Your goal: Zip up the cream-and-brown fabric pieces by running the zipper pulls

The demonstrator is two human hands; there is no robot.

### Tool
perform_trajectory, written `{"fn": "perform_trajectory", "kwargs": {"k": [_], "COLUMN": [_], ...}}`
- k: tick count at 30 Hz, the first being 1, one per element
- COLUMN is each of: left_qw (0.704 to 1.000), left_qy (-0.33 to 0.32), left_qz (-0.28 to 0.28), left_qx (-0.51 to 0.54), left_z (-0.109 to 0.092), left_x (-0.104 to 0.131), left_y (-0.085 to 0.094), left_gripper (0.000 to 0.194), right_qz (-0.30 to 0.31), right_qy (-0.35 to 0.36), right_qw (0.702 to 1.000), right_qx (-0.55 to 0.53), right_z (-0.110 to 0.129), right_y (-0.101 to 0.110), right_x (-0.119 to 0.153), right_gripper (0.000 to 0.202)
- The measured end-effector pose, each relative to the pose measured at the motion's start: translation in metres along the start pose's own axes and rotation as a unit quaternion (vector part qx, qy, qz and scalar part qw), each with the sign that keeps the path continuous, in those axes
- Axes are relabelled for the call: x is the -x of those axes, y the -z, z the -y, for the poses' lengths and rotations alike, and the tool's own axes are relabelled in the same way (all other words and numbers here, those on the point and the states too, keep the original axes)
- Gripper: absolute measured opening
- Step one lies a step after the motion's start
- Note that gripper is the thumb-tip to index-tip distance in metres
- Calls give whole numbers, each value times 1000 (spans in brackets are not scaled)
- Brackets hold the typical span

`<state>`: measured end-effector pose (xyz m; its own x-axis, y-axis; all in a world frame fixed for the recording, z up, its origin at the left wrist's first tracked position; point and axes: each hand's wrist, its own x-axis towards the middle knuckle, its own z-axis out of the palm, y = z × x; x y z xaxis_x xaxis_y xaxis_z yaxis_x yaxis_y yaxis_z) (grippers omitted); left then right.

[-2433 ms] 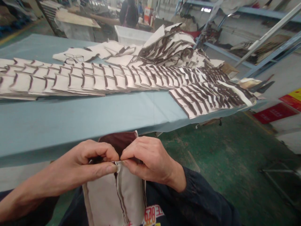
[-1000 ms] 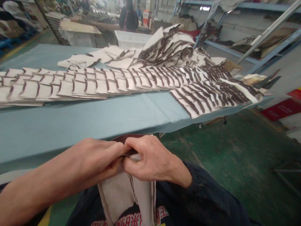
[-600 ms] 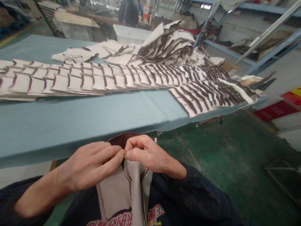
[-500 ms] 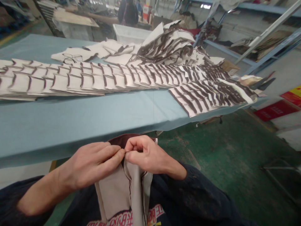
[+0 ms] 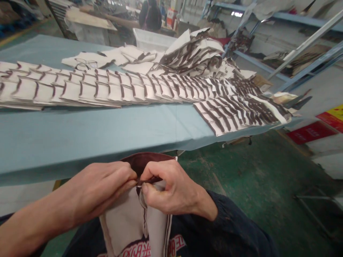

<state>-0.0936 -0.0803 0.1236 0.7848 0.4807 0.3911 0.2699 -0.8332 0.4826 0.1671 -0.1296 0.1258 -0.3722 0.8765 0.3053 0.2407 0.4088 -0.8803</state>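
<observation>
Close to my body hangs a pale sewn fabric piece [image 5: 123, 221] with dark seams and a dark brown inner side along its top opening. My left hand [image 5: 107, 185] pinches the top edge from the left. Right beside it, my right hand [image 5: 168, 185] grips the same edge between thumb and curled fingers. The fingertips of both hands nearly meet at the seam, where a dark brown strip shows between them. The lower end of the piece lies against my dark clothing, which has red and white lettering.
A blue-covered table [image 5: 150, 121] stands ahead, bearing long overlapping rows of pale fabric pieces [image 5: 102, 87] with dark edges. Behind them lie a fabric heap [image 5: 193, 53], eyeglasses [image 5: 85, 65] and a white bin [image 5: 152, 40]. Shelving [image 5: 268, 67] is at right; a person [image 5: 150, 16] is far back.
My right hand has shifted slightly down and right, and its fingers have curled further over the edge. More of the dark brown inner side shows between my hands.
</observation>
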Motion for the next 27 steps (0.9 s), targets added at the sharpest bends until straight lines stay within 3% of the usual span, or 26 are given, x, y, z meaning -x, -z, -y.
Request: {"fn": "perform_trajectory", "kwargs": {"k": [3, 6, 10, 14, 17, 20, 23, 27], "left_qw": [990, 992, 997, 997, 999, 1000, 996, 986], "left_qy": [-91, -73, -74, -70, -44, -6, 49, 120], "left_qz": [-68, -92, -21, 18, 20, 6, -5, -5], "left_qx": [-81, -53, 4, -16, -18, 27, 78, 117], "left_z": [8, 15, 13, -7, -18, -16, -7, -5], "left_x": [0, 3, 1, -15, -18, -10, 0, 8], "left_y": [-13, -23, -12, 9, 11, 1, -9, -8], "left_gripper": [29, 27, 21, 28, 31, 33, 33, 37], "right_qz": [17, 40, 68, 67, 51, 47, 52, 64], "right_qy": [-30, -47, -1, 47, 72, 89, 55, -11], "right_qw": [998, 996, 998, 994, 988, 989, 994, 994], "right_qx": [-48, -66, -13, 78, 126, 109, 82, 89], "right_z": [-5, -10, -13, -12, -9, -5, -7, -23], "right_y": [-1, 1, 6, 11, 12, 16, 27, 45], "right_x": [-2, -2, 0, 1, 3, 2, -2, -1], "right_gripper": [8, 9, 7, 9, 9, 6, 8, 8]}}
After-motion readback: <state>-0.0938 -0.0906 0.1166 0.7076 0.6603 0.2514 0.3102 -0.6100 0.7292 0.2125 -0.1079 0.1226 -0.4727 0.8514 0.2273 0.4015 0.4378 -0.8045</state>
